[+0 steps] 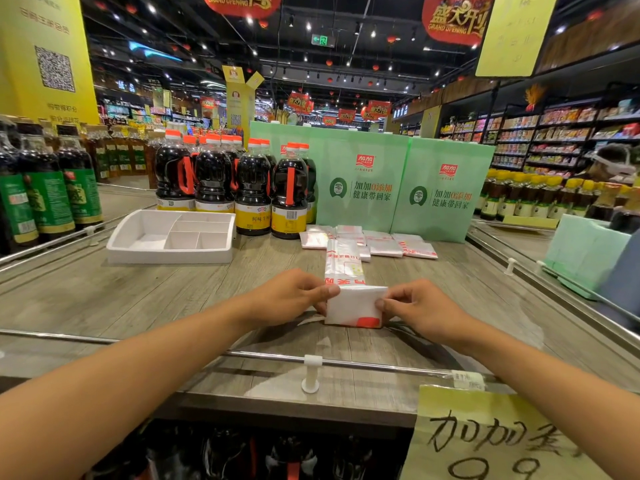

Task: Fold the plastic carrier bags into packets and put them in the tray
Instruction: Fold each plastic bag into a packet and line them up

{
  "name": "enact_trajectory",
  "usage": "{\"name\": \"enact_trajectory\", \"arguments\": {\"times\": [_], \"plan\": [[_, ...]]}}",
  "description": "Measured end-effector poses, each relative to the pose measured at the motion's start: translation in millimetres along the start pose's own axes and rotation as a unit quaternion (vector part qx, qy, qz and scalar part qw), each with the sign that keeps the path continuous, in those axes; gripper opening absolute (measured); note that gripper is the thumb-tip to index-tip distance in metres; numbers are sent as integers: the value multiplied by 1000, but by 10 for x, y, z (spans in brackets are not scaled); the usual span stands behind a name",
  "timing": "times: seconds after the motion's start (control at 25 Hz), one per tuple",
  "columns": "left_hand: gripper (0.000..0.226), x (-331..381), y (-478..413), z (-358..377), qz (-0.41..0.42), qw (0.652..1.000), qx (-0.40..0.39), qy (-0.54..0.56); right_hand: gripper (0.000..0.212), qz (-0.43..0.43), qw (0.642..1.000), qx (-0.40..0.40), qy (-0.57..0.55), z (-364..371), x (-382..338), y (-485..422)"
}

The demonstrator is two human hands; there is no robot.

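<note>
Left hand [294, 294] and right hand [420, 308] fingers pinching a half-folded bag [351, 306] on the desk [138, 299], folded packets [384, 245] behind, white tray [145, 252] far left

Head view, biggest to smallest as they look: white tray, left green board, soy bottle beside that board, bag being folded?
1. left green board
2. white tray
3. bag being folded and soy bottle look alike; the bag lies nearer the camera, so I won't rank them.
</note>
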State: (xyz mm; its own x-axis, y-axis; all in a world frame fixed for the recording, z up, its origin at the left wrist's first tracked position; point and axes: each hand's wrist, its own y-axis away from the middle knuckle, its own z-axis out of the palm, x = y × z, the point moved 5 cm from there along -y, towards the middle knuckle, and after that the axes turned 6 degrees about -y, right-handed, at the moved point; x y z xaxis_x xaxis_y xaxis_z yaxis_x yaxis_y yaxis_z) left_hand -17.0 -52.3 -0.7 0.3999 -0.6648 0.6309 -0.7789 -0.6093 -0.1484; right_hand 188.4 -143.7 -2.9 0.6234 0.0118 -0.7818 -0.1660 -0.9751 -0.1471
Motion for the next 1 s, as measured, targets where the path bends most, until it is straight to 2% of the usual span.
{"name": "enact_trajectory", "arguments": {"times": [0.12,0.2,0.32,0.4,0.52,0.6,0.76,0.88,1.0], "plan": [[31,-22,-15,1,-5,1000,5,4,9,0,1000,-3,-16,15,-24,-1],[19,-45,-37,13,-22,1000,14,10,26,-11,1000,-8,6,38,-9,-26],[15,-58,-62,43,-42,998,18,47,57,-42,999,-18,28,69,39,-73],[15,-49,-59,53,-56,995,14,77,65,-57,997,-24,45,83,59,-86],[17,-60,-60,74,-81,991,4,104,61,-71,995,-40,65,105,77,-107],[23,-94,-81,74,-82,995,16,46,58,-78,991,-61,90,140,77,-111],[43,-105,-98,56,-22,982,12,-188,56,-92,974,-96,184,193,81,-97],[60,-153,-78,78,-21,959,-32,-281,64,-95,957,-118,247,221,136,-113],[70,-227,-55,128,-31,947,-84,-309,73,-61,943,-146,293,249,174,-131]]}}
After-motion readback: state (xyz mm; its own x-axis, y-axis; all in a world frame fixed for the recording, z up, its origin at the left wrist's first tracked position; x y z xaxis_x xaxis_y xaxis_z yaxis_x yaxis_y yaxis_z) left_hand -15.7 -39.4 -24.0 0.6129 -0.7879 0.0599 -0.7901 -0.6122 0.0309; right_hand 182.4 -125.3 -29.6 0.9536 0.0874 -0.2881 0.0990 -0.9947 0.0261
